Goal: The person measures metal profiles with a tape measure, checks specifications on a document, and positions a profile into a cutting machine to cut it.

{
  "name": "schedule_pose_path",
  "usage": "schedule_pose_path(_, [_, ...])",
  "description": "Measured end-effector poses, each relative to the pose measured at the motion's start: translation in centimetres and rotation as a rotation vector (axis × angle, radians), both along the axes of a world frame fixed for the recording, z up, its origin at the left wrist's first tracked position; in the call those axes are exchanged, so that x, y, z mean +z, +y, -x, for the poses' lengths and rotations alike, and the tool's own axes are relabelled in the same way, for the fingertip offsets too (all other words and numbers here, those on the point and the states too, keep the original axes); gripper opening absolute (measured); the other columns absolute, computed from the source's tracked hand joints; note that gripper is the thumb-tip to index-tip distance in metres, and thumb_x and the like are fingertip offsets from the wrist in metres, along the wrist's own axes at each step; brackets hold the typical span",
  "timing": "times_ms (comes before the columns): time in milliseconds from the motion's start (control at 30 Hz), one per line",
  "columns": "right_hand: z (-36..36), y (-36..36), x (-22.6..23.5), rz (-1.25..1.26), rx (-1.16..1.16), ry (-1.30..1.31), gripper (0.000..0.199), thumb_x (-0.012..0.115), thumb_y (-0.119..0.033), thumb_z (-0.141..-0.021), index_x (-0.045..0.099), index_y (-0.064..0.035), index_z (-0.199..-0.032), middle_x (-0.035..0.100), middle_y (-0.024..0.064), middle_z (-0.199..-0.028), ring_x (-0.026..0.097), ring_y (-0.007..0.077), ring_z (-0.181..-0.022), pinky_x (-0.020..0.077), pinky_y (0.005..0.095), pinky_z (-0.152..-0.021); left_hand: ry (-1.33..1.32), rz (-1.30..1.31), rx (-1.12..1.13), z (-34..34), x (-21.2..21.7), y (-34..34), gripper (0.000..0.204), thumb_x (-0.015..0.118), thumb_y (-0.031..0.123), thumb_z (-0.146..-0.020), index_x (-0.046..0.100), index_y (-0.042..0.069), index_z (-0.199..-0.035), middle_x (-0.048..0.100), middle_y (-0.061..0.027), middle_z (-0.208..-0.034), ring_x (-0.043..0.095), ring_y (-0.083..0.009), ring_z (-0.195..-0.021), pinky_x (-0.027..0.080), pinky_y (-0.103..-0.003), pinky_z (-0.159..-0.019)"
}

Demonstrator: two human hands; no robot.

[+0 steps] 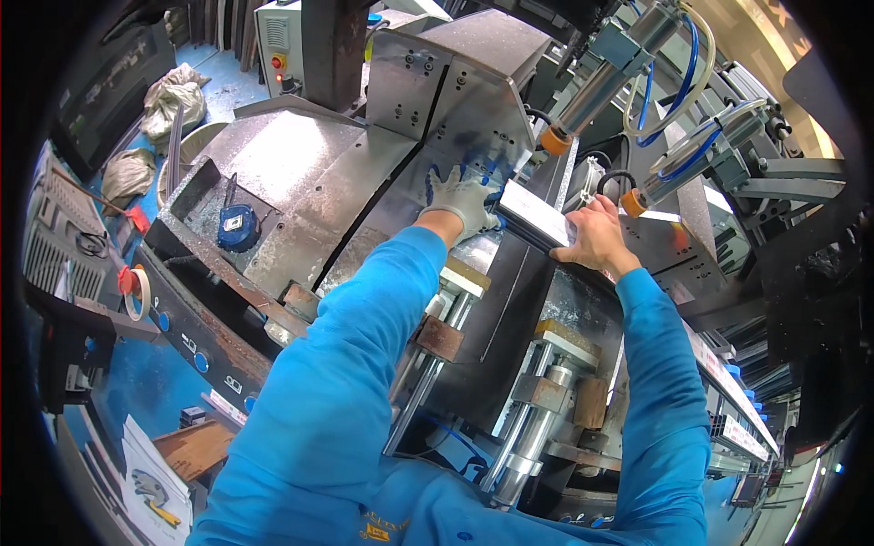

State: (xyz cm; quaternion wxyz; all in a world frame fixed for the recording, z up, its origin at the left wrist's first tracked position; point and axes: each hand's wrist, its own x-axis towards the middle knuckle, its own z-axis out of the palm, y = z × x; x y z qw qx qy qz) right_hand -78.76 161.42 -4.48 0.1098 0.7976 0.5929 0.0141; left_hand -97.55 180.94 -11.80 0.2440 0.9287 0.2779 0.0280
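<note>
A short metal profile [535, 211], pale on top and dark along its side, lies across the machine bed below the metal guard plates. My right hand [598, 240] is bare and grips its right end, thumb on the near side and fingers over the far side. At the profile's left end is my left hand [462, 202], in a white glove with blue fingertips. Its fingers are spread toward the upright metal plate [473, 118], and its thumb side is close to the profile; whether they touch, I cannot tell.
Two pneumatic cylinders with orange tips [555, 139] point down beyond the profile. Nearer me stand two clamp cylinders with brass-coloured pads [566, 338]. A blue tape measure [238, 226] lies in the left tray. Buttons line the front panel [202, 361], with a tape roll [138, 293] beside it.
</note>
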Motion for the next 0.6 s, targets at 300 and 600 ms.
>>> schedule_pose_path(300, [0.0, 0.3, 0.0, 0.023, -0.057, 0.022, 0.068, 0.088, -0.051, -0.07, 0.075, -0.0059, -0.119, 0.072, 0.0148, -0.118, 0.059, 0.0337, -0.12, 0.0317, 0.0442, -0.12, -0.059, 0.0, -0.003, 0.2, -0.1, -0.2, 0.06, 0.074, 0.039, -0.09, 0.063, 0.019, -0.146, 0.053, -0.0098, -0.158, 0.026, -0.0436, -0.157, 0.009, -0.071, -0.125])
schedule_pose_path(600, [0.5, 1.4, 0.3, 0.243, -0.153, 0.027, 0.091, 0.089, -0.062, -0.07, 0.062, -0.0093, -0.139, 0.07, 0.013, -0.128, 0.053, 0.0382, -0.139, 0.0281, 0.0427, -0.125, -0.042, 0.085, -0.005, -0.1, -3.7, 2.3, 0.06, 0.06, 0.026, -0.089, 0.061, 0.014, -0.148, 0.045, -0.0154, -0.164, 0.021, -0.0454, -0.158, 0.008, -0.063, -0.129])
